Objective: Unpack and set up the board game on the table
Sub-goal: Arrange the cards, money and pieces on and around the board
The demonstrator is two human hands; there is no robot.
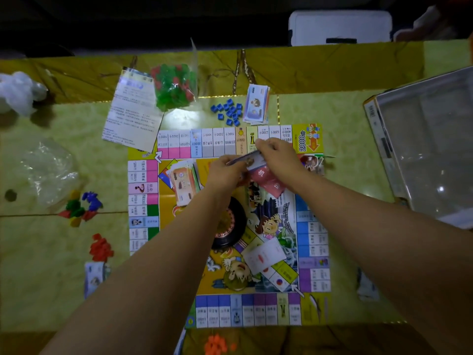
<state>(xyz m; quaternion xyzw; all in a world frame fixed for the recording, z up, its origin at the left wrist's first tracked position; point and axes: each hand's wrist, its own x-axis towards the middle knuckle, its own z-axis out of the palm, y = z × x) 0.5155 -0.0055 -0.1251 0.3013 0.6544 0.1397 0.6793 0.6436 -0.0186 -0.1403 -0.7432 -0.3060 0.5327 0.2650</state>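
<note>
A colourful square paper game board [312, 239] lies mid-frame on the yellow-green table [51, 278]; above its upper centre the left hand [225, 170] and right hand [277, 153] pinch a bluish stack of paper cards [247, 158] from either end, fingers curled round it; blue plastic houses [228, 111] lie just above the board

We have one head-worn, wide-angle view, facing steeply down. It sits close over the game board [312, 252] and table [332, 119].

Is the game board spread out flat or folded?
Spread flat: all four border rows of the game board show, and a roulette wheel and a white card lie on its middle.
</note>
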